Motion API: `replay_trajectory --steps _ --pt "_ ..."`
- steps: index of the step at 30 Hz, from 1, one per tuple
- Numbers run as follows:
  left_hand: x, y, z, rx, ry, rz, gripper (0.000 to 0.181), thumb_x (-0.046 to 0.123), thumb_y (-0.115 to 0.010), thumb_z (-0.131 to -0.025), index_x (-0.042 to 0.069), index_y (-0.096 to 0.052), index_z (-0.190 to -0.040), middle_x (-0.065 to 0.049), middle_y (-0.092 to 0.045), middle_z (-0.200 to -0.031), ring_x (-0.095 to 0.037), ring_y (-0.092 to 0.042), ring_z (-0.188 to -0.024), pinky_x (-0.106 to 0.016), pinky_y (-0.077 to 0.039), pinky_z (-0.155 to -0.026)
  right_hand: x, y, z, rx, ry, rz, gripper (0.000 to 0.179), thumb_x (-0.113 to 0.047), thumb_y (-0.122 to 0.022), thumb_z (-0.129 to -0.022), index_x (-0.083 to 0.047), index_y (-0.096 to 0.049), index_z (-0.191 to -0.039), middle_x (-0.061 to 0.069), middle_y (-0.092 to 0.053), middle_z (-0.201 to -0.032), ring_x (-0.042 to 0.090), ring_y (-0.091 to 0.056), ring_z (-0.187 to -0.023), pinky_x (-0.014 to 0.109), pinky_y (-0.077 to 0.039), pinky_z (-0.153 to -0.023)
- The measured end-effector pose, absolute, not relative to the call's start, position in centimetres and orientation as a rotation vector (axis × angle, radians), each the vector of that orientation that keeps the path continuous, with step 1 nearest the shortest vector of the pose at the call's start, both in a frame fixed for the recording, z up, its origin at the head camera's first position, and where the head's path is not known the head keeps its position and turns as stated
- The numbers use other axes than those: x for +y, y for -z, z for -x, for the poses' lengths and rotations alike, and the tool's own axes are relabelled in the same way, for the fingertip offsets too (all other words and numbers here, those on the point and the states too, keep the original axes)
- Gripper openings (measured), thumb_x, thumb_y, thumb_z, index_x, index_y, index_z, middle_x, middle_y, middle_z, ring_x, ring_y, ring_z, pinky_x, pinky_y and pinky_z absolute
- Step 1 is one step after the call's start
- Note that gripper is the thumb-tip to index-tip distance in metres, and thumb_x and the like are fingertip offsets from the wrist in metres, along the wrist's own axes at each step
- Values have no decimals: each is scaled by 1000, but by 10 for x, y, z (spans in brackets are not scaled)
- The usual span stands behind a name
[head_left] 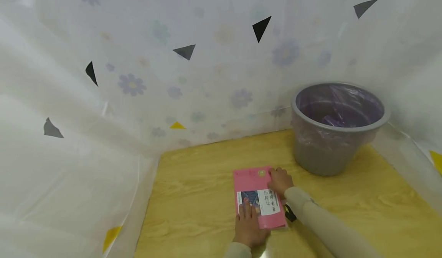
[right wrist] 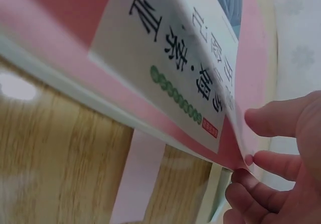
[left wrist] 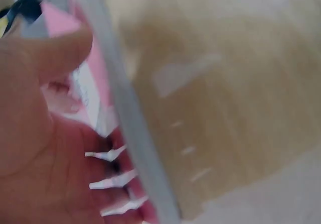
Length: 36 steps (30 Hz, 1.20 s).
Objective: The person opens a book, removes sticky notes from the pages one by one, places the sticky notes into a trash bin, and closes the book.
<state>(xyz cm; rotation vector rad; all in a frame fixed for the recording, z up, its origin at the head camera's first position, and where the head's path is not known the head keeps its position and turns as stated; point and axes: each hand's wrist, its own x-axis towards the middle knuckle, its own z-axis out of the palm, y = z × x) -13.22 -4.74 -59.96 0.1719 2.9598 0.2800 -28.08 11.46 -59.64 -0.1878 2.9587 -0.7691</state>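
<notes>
Treat pink paperback (head_left: 251,180) as light, bendable; grasp at one o'clock (pinched there by right hand (head_left: 280,179)), pressing at seven with straight-fingered left hand (head_left: 247,226).

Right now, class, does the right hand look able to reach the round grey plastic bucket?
Probably yes: the bucket stands near the right hand, with only yellowish wood-grain tabletop showing between them. But that hand pinches a corner of the pink rectangular book, so likely must release it first.
</notes>
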Motion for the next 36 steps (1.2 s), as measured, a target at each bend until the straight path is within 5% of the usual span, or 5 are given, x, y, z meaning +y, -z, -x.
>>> replay_trajectory --steps 9,14,21,30,36 --pt "-37 641 136 3048 -196 -87 94 65 -61 -81 3 -40 -149 -17 -30 -162 -41 -34 -147 -55 -36 -116 109 597 285 2971 736 123 58 -18 -70 -80 3 -56 -132 27 -60 -118 45 -58 -107 64 -47 -92" --pt "-29 626 149 3001 -295 -33 93 65 -57 -84 3 -39 -150 -17 -28 -163 -41 -30 -149 -55 -33 -118 110 598 302 3003 687 132 57 -17 -68 -81 3 -54 -133 28 -58 -122 46 -55 -112 65 -46 -93" --pt "-24 601 148 2923 -351 -5 90 56 -68 -81 2 -41 -149 -17 -31 -162 -42 -32 -148 -55 -34 -117 112 597 309 2976 616 131 56 -19 -67 -83 2 -55 -133 29 -58 -126 48 -53 -118 67 -44 -96" --pt "-27 602 130 2909 -371 7 89 54 -70 -79 1 -45 -147 -18 -34 -160 -43 -34 -146 -57 -36 -116 123 608 295 2997 841 103 34 -18 -59 -91 0 -64 -120 21 -69 -110 39 -65 -98 57 -52 -85" --pt "-38 601 140 2950 -339 18 89 55 -67 -82 -1 -43 -146 -21 -33 -160 -45 -34 -145 -58 -36 -115 111 601 305 2812 1002 70 38 -22 -55 -93 1 -62 -123 22 -69 -117 38 -66 -101 55 -53 -87"
